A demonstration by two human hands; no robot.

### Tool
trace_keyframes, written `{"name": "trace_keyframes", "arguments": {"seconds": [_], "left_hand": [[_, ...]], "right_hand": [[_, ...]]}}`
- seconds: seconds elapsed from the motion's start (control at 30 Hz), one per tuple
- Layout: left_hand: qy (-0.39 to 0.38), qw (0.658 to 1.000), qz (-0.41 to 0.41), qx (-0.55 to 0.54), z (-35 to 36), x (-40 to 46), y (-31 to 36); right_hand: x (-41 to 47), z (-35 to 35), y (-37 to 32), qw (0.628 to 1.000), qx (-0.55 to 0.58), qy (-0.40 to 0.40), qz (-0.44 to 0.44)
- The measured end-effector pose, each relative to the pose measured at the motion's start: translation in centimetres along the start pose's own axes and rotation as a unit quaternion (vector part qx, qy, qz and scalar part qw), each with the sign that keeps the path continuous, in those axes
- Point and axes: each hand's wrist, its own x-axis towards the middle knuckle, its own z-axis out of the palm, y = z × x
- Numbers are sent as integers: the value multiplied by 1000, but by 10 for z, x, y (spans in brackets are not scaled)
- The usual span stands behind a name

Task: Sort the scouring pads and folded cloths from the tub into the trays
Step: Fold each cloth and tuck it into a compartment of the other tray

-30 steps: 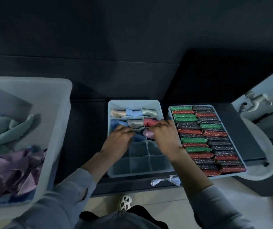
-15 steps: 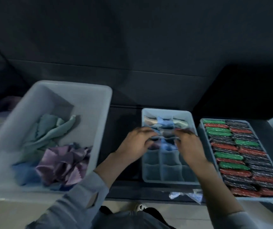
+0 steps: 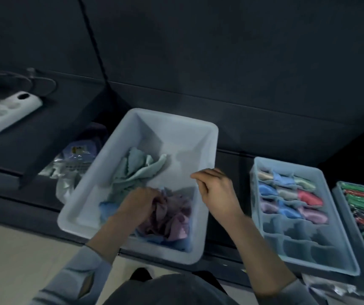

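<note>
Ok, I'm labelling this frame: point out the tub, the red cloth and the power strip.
tub [image 3: 177, 137]: head view, bare inner far wall.
red cloth [image 3: 309, 198]: head view, middle of the fold.
power strip [image 3: 7, 111]: head view, its top face.

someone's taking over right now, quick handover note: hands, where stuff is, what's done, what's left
Left hand: in the tub, gripping the purple cloths.
Right hand: over the tub's right rim, fingers loosely curled, holding nothing.
Done: divided tray has its three far rows filled with folded cloths; pad tray looks full.
Left: green cloths, blue and purple cloths in the tub; near tray cells are empty.
</note>
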Motion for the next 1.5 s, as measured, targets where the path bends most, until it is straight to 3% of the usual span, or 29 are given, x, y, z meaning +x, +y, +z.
{"name": "trace_keyframes", "arguments": {"seconds": [0.1, 0.17, 0.23, 0.4, 0.53, 0.67, 0.83, 1.0, 1.1, 1.17, 1.27, 1.37, 1.5], "left_hand": [[130, 987, -28, -94, -10, 8, -8], [158, 974, -27, -159, -28, 13, -4], [173, 966, 15, -192, -50, 18, 4], [184, 966, 36, -176, -96, 32, 17], [209, 967, 49, -134, -127, 43, 30], [196, 968, 47, -150, -153, 43, 26], [238, 969, -4, -60, -166, 43, 16], [241, 960, -8, -146, -171, 45, 3], [308, 938, -4, -162, -175, 47, -3], [318, 915, 0, -247, -180, 49, -7], [332, 838, 14, -433, -190, 43, -5], [393, 776, 52, -490, -202, 33, 6], [390, 759, 69, -517, -211, 28, 10]], "right_hand": [[6, 6, -21, 996, 42, -72, 17], [11, 5, -35, 973, 112, -172, 107], [19, 2, -48, 949, 185, -193, 169], [42, -33, -62, 866, 413, -101, 262], [57, -47, -54, 928, 295, -56, 220], [77, -77, -38, 914, 321, 59, 242], [95, -113, -37, 915, 321, 86, 230], [106, -137, -37, 900, 340, 129, 242], [109, -144, -30, 893, 339, 156, 251], [110, -147, -27, 887, 349, 173, 250], [110, -152, -27, 883, 359, 189, 237], [110, -160, -32, 885, 371, 181, 216], [110, -166, -41, 886, 384, 166, 201]]}}
